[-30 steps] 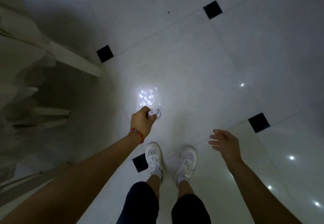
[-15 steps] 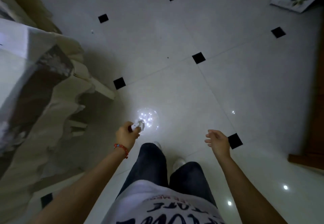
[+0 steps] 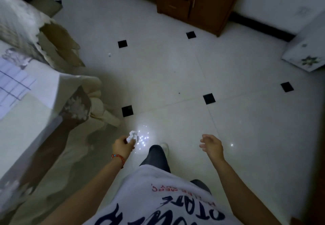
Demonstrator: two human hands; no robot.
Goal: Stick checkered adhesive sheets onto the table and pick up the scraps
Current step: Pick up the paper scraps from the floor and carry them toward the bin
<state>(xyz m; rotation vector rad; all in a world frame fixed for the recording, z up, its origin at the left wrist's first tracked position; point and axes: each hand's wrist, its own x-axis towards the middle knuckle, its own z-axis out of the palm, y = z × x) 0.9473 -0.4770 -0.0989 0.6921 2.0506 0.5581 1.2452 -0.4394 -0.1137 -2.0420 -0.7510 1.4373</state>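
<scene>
Your left fingers pinch a crumpled white paper scrap above the white tiled floor, near your feet; your right hand hangs loosely curled and holds nothing. That scrap looks featherlight and soft, likely tacky, so a light pinch suffices. Another small white scrap lies far left on the floor, beside the glass-topped table with its checkered adhesive sheet.

- Left hand: forearm extended forward and down, fingers curled, pinching a crumpled white paper scrap at the fingertips; red beaded bracelet on the wrist.
- Right hand: forearm extended forward, palm turned inward, fingers loosely curved and spread, holding nothing.
</scene>
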